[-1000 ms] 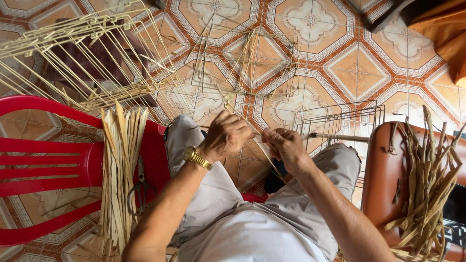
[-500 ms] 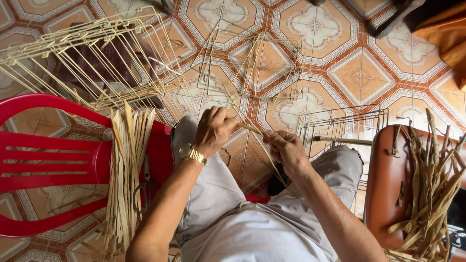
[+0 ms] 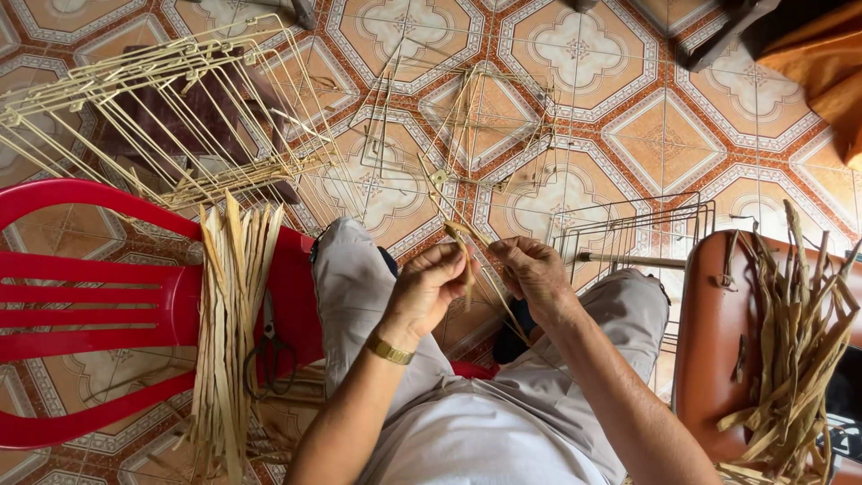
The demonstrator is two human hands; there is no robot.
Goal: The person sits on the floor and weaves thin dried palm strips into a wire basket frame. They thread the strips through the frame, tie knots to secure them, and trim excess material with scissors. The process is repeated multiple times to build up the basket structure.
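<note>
I sit with both hands raised over my knees. My left hand (image 3: pixel 433 286), with a gold watch on the wrist, pinches a pale dried leaf strip (image 3: pixel 460 241) against a thin wire frame (image 3: pixel 485 135). My right hand (image 3: pixel 537 272) grips the same strip and wire from the other side, a finger's width away. The wire frame rises from my hands and stretches out over the tiled floor; its far end is a loose tangle of thin rods.
A red plastic chair (image 3: pixel 81 305) at my left carries a bundle of pale strips (image 3: pixel 232 323) and dark scissors (image 3: pixel 269 355). A brown stool (image 3: pixel 718 341) on the right holds darker strips (image 3: pixel 799 350). Finished wire frames (image 3: pixel 162 117) lie far left, a wire basket frame (image 3: pixel 637 235) by my right knee.
Both hands have stayed together on the strip and wire, shifting slightly lower and right in view. The frame has tilted a little between them.
</note>
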